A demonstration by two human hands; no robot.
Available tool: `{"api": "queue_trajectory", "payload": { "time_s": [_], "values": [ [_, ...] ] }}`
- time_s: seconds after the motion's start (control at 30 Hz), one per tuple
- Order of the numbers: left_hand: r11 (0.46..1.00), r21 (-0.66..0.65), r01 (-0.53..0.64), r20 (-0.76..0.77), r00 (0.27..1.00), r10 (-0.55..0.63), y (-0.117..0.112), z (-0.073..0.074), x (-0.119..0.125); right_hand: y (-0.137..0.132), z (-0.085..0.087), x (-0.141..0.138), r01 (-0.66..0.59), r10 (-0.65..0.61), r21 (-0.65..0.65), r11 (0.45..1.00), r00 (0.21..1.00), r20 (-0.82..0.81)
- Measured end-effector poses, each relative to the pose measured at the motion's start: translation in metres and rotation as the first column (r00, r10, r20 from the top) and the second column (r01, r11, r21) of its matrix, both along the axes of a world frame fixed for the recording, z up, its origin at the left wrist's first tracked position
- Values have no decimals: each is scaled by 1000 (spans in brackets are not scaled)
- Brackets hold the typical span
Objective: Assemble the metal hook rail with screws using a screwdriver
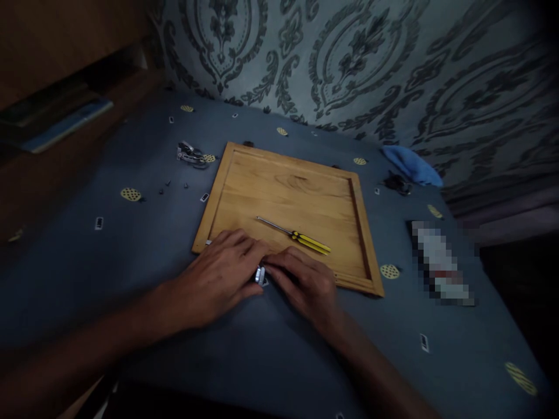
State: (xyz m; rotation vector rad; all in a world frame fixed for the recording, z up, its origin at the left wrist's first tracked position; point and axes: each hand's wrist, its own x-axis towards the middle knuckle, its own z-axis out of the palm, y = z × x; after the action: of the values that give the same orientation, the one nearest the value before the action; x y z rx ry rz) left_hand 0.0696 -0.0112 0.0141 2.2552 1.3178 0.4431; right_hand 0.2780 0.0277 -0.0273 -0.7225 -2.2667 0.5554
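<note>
While blue table (271, 349) bears wooden board (288, 192), left hand (222, 273) and right hand (305, 285) meet at near edge; screwdriver (297, 234) lies loose just beyond. Fingers curled, pinching small metal piece (260, 274) between them. Best, probably: keep it square, press evenly.

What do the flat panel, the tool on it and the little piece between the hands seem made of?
The panel looks like wood, honey-coloured with visible grain, smooth, perhaps varnished. The screwdriver has a shiny shaft, likely steel, and a yellow-and-black handle, probably plastic. The small piece between the left hand and right hand gleams silver, seemingly metal, mostly hidden.
</note>
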Motion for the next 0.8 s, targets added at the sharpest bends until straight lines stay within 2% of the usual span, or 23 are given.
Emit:
{"api": "queue_trajectory", "payload": {
  "time_s": [0.27, 0.37, 0.47, 0.57, 0.67, 0.8],
  "values": [
    [1000, -11, 11, -53, 999, -11, 0, 1, 0, 1, 6, 6, 46, -46, 7, 999, 998, -48],
    [1000, -10, -6, -63, 998, 5, 0, 2, 0, 4, 9, 12, 163, -161, 75, 984, 987, -24],
    [1000, -4, -16, -62, 998, 16, -1, 2, 0, 13, 7, 26, 299, -319, 210, 931, 945, 67],
    [1000, 9, -19, -34, 999, 19, -2, -2, -2, 24, 0, 40, 346, -415, 315, 884, 890, 188],
    [998, 52, -25, 2, 1000, 25, -3, -7, -4, 31, -5, 49, 321, -387, 251, 913, 874, 293],
    [997, 77, -25, 12, 1000, 24, -3, -11, -6, 33, 1, 52, 293, -310, 101, 951, 907, 285]
  ]
}}
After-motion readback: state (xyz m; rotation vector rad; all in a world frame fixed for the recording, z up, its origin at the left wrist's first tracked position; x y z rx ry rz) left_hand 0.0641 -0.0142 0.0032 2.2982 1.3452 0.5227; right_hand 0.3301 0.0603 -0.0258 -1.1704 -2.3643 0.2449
